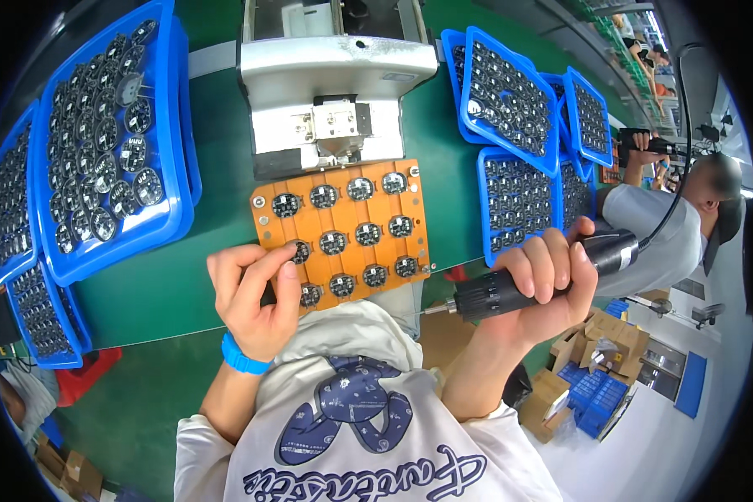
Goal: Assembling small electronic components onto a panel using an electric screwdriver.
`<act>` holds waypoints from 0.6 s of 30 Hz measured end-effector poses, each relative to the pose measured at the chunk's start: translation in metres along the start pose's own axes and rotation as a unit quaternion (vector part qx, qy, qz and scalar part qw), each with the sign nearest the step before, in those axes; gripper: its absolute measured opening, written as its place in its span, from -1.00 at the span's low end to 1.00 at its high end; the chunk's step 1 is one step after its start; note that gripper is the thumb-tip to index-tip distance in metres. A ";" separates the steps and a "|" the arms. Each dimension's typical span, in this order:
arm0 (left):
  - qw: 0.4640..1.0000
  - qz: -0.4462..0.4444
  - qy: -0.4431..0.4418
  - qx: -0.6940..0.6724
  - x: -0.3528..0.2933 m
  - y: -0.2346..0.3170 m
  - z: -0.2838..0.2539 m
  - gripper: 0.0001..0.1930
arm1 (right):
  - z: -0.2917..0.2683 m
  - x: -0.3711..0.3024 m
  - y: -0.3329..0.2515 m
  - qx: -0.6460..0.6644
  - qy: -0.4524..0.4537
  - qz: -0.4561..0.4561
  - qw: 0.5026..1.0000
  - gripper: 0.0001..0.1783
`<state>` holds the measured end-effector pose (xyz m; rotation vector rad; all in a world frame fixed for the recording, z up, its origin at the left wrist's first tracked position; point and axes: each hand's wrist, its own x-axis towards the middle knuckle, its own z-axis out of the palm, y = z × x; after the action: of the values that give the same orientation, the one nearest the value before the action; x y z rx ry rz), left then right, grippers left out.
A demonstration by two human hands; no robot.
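Note:
My right hand (pixel 547 280) is wrapped round a black electric screwdriver (pixel 510 294), whose bit points left, off the front edge of the bench. A cable runs from the tool's back end up at the right. My left hand (pixel 259 293), with a blue band at the wrist, has thumb and index finger together at a small round circuit board (pixel 299 250), which their tips partly cover. That board sits at the left side of an orange fixture plate (pixel 350 215). Several similar round black boards lie in the plate's pockets, among them one circuit board (pixel 333 243) beside it.
A silver and white machine (pixel 330 100) stands right behind the plate. Blue trays of round boards are stacked at left (pixel 184 188) and right (pixel 481 197) on the green bench (pixel 217 142). A co-worker (pixel 657 217) sits at the far right; cardboard boxes (pixel 548 402) stand below.

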<state>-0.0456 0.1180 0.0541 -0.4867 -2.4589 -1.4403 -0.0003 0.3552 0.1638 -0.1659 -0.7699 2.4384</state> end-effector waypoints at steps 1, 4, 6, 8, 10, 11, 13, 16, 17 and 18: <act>1.000 -0.004 0.000 -0.001 0.000 0.000 -0.001 -0.80 | 0.001 0.001 0.002 0.000 -0.004 0.002 1.000 -0.74; 1.000 -0.004 -0.004 -0.004 0.001 -0.002 -0.002 -0.81 | 0.004 0.004 0.005 0.017 -0.013 0.019 1.000 -0.74; 1.000 -0.004 -0.004 -0.005 0.002 -0.003 -0.003 -0.81 | 0.005 0.007 0.007 0.018 -0.014 0.024 0.999 -0.74; 1.000 -0.003 -0.005 -0.007 0.003 -0.003 -0.003 -0.81 | 0.006 0.009 0.010 0.019 -0.015 0.028 0.999 -0.74; 1.000 -0.001 -0.010 -0.009 0.004 -0.004 -0.004 -0.82 | 0.007 0.011 0.012 0.015 -0.015 0.033 0.999 -0.74; 1.000 -0.002 -0.009 -0.010 0.004 -0.004 -0.005 -0.82 | 0.008 0.012 0.013 0.014 -0.015 0.034 0.999 -0.74; 1.000 -0.008 -0.013 -0.014 0.005 -0.004 -0.006 -0.82 | 0.011 0.015 0.016 0.018 -0.006 0.038 0.999 -0.73; 1.000 0.001 -0.016 -0.015 0.006 -0.002 -0.008 -0.82 | 0.026 0.017 0.022 -0.082 -0.050 -0.030 0.995 -0.73; 1.000 0.005 -0.012 -0.021 0.006 -0.003 -0.006 -0.81 | 0.034 0.020 0.026 -0.131 -0.076 -0.073 0.986 -0.71; 1.000 0.008 -0.007 -0.019 0.008 -0.002 -0.006 -0.81 | 0.042 0.025 0.029 -0.164 -0.105 -0.099 0.976 -0.67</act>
<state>-0.0532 0.1130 0.0579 -0.5241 -2.4360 -1.4859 -0.0471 0.3287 0.1835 0.0437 -1.2203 2.1492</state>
